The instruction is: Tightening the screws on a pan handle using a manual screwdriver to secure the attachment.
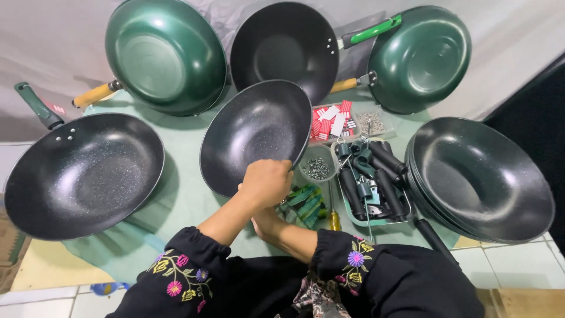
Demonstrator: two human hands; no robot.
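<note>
Hands are seen at six o'clock, close to the body, with black sleeves sewn with bright flowers. The left hand (266, 182) is closed around the near rim of a black speckled pan (256, 136), which is held tilted up on its edge in the middle of the scene. The right hand (266, 222) is tucked under the left one, and how far it is open, or what it holds, cannot be told. The pan could slip and drop, because only one edge is gripped and it is tilted steeply. If it fell, the little tub of screws (318, 168) just beside it at three o'clock could be knocked over and the screws spilled. A screwdriver with a yellow handle (333, 217) and a tray of dark handles (372, 179) lie near there too. A stack of black pans (484, 179) sits further out at three o'clock, and a big black pan with a green handle (82, 175) lies at nine o'clock. Green pans (165, 54) and another black one are propped up at twelve o'clock against a grey cloth backdrop (47, 41). Everything is laid on a pale green cloth (182, 197) spread over a white tiled floor (518, 268).
</note>
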